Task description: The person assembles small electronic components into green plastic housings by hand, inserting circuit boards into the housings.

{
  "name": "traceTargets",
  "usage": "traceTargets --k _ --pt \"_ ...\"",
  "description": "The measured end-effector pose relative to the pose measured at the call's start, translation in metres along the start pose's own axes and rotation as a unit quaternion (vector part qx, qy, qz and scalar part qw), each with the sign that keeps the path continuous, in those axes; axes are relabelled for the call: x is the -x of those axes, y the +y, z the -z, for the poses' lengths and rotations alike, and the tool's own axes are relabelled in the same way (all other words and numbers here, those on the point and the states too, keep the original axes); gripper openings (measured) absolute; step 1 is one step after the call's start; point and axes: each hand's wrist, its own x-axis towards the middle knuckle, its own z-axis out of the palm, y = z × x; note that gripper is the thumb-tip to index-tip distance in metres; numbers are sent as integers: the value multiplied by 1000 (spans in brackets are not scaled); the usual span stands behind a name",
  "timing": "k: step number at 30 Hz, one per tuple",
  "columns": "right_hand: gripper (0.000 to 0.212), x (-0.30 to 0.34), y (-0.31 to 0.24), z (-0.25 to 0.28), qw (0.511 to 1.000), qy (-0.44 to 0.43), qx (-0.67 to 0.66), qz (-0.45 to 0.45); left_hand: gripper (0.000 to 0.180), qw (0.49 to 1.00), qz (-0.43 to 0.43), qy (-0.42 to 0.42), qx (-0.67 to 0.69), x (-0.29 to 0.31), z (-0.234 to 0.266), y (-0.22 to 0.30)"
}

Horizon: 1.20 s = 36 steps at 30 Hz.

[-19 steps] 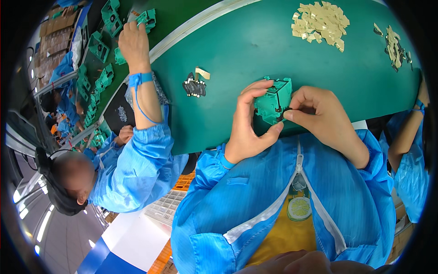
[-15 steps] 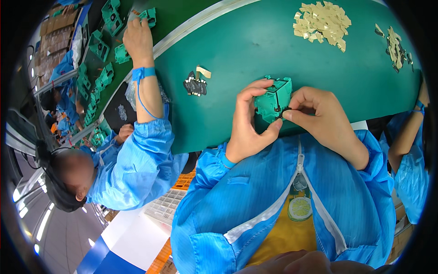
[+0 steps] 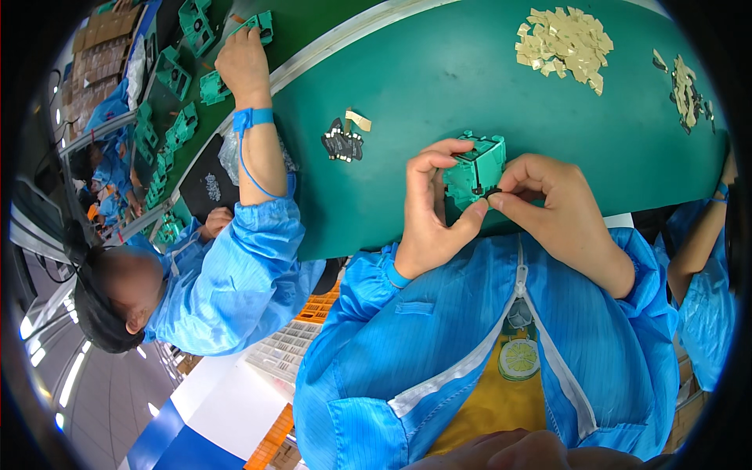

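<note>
A boxy green housing point(image 3: 489, 166) is held over the near edge of the table, before the wearer's chest; whether it touches the tabletop cannot be told. The left hand point(image 3: 429, 213) grips it from the left, fingers bent over the far side and partly hiding it. The right hand point(image 3: 554, 196) pinches a small black piece point(image 3: 493, 192) at the housing's near right corner, thumb and forefinger covering most of its shape. The housing looks like moulded plastic, with dark lines along its edges. Around it spreads a smooth, matte green table point(image 3: 392, 211). Flat black pieces point(image 3: 341, 146) lie to the left; a loose heap of cream, paper-like scraps point(image 3: 562, 47) lies far right. Beyond that, a mixed cream-and-black pile point(image 3: 686, 94) blurs toward the rim. Far left, a co-worker's hand point(image 3: 243, 66) partly hides another green part point(image 3: 262, 27).
</note>
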Motion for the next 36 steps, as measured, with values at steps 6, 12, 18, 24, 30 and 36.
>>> traceTargets --k 6,12,18,24,30,36 --pt "24 -3 9 1 999 6 -46 -9 61 1000 6 15 26 0 -1 -1" --pt "30 -15 19 7 983 -45 -178 1 64 999 15 22 43 -2 -2 1" --pt "21 -29 40 23 936 -91 -339 3 89 995 -54 -8 -81 -8 -3 11" --pt "14 -30 48 30 920 -80 -384 4 96 946 -118 -20 -302 -19 -5 26" --pt "25 -32 46 29 916 -64 -396 -1 88 905 -121 -9 -408 -20 -13 38" --pt "53 -23 25 22 966 -22 -257 25 77 873 -109 -19 -475 -24 -14 46"
